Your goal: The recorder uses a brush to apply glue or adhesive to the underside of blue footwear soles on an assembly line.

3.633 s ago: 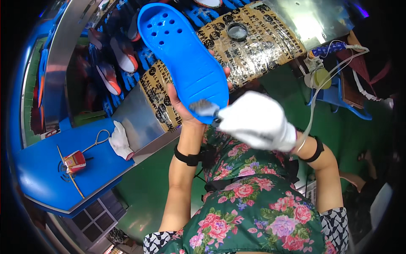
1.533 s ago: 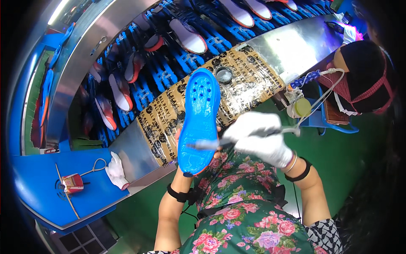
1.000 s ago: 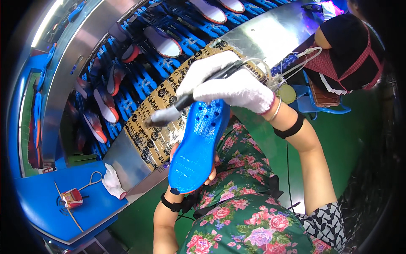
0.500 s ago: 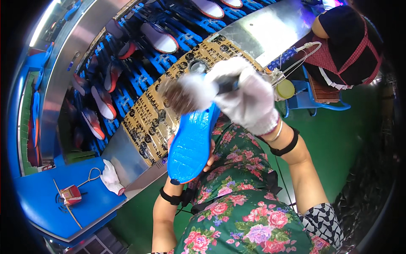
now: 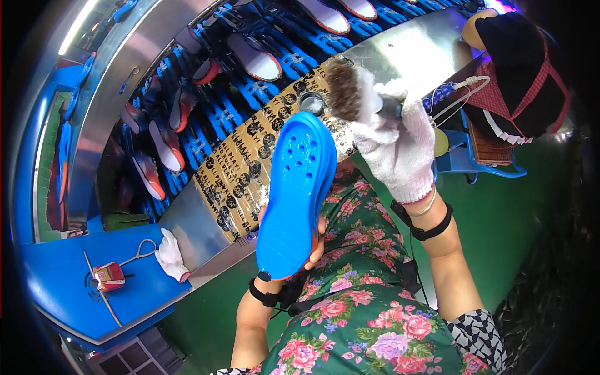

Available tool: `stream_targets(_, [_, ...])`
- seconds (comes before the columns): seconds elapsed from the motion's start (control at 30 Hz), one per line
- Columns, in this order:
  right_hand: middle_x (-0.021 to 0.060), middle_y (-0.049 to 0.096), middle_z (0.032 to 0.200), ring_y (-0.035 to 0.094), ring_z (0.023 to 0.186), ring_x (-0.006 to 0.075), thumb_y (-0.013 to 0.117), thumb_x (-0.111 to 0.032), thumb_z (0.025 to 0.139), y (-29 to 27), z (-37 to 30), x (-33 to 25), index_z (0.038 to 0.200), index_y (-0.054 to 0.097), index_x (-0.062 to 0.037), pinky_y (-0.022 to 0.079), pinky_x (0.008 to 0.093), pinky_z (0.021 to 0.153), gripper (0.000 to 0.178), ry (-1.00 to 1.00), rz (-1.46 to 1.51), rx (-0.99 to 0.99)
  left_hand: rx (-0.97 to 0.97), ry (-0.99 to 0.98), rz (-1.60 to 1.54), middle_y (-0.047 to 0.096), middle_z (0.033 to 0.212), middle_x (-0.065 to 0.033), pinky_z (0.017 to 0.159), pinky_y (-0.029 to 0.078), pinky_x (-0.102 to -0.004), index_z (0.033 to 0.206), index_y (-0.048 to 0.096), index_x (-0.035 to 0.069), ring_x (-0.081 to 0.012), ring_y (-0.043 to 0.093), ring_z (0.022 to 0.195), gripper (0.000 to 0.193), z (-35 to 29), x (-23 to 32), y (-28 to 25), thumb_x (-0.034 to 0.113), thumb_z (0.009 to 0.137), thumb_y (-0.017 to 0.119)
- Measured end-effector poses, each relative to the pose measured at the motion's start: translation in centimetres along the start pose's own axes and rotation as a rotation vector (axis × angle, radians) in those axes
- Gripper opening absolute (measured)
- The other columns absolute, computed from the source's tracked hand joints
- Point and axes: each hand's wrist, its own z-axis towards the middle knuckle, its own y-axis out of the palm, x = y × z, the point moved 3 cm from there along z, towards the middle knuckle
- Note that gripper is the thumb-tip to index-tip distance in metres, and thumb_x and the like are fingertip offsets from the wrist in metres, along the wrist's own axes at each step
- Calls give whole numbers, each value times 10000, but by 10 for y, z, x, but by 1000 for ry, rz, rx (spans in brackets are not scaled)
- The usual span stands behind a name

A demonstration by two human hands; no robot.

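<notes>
Head view: my left hand is gripping the blue sole from underneath. Palm hidden by it; only thumb and some fingers show at its sides. Sole is over the near edge of the taped brown sheet, holed end away from me; can't tell its height. My gloved right hand is closed round the brush, beyond and right of the sole. Glove covers most of the handle; bristles a bit blurred. Round pot just past the sole's holed end, contents hard to read. Shoes beyond the sole, some cut off by the top edge. Co-worker far right of it, by the dark rim.

Edges: metal counter ends left of the sole. Room: narrow gap sole to brush; wider green floor right of the sole, past my forearm.
</notes>
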Motion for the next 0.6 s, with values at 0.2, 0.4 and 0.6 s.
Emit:
stream_targets(0.2, [196, 682, 1129, 577, 765, 151, 663, -212, 951, 12, -7, 26, 1166, 617, 55, 452, 223, 652, 346, 181, -333, 24, 85, -24, 31, 578, 1229, -287, 473, 475, -429, 1455, 405, -13, -414, 613, 640, 1000, -4, -5, -3, 812, 891, 445])
stream_targets(0.4, [161, 696, 1165, 668, 1126, 265, 677, -123, 926, 5, -3, 29, 1151, 659, 11, 543, 396, 987, 262, 315, -501, 142, 137, -28, -79, 588, 1232, -327, 495, 476, -448, 1492, 387, -5, -445, 618, 653, 975, -11, -10, 5, 768, 903, 468])
stream_targets(0.6, [131, 689, 1118, 629, 963, 168, 656, -124, 953, -8, 39, 23, 1199, 657, 54, 521, 289, 884, 304, 204, -647, 42, 125, -77, -50, 588, 1232, -337, 517, 514, -468, 1526, 364, 33, -487, 632, 677, 916, -14, -13, 6, 712, 923, 478])
